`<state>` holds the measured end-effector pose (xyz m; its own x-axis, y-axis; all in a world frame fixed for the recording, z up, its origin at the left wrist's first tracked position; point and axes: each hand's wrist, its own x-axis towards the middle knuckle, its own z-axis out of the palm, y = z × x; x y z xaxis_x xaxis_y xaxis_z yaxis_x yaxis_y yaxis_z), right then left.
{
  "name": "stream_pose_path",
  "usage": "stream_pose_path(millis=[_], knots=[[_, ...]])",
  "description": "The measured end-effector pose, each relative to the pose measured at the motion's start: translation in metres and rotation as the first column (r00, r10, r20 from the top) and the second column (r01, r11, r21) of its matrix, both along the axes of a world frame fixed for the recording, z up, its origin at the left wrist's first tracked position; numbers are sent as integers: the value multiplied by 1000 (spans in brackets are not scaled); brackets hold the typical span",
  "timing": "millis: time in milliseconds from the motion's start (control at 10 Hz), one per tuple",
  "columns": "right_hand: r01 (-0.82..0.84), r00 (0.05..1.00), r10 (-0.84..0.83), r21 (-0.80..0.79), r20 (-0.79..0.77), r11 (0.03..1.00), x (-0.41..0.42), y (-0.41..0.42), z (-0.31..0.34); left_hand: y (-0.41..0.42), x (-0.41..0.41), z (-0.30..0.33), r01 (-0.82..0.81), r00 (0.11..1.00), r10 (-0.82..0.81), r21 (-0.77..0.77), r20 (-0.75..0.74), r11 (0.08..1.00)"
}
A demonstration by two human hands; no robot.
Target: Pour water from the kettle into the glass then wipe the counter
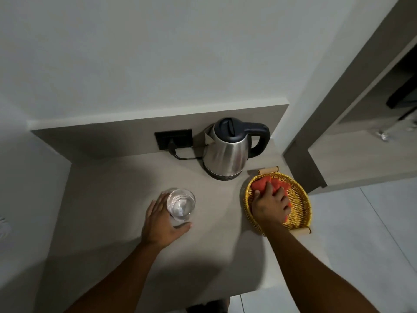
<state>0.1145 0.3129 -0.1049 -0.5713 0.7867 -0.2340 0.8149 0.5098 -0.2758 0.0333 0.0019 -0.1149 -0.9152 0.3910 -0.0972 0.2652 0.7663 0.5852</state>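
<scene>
A steel kettle [228, 152] with a dark lid and handle stands on its base at the back of the beige counter [108, 177]. A clear glass [181, 204] with water in it stands near the counter's middle, and my left hand [161, 219] wraps around its left side. At the right edge, my right hand [269, 205] presses down on an orange cloth [261, 182] that lies in a yellow wicker basket [301, 199]; its fingers curl over the cloth.
A black wall socket [173, 138] behind the counter holds the kettle's plug and cord. The basket sits at the counter's right edge, above a pale tiled floor [361, 245]. A wooden shelf unit [361, 143] stands further right.
</scene>
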Motion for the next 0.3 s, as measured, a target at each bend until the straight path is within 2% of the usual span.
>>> stream_pose_path(millis=[200,300], knots=[[-45,999,45,27,6,999,2,-2,7,-7,0,1,45,998,-49,-92,-33,995],[-161,975,173,90,-137,983,1,-15,23,-8,-3,12,59,998,-59,2,-17,998]])
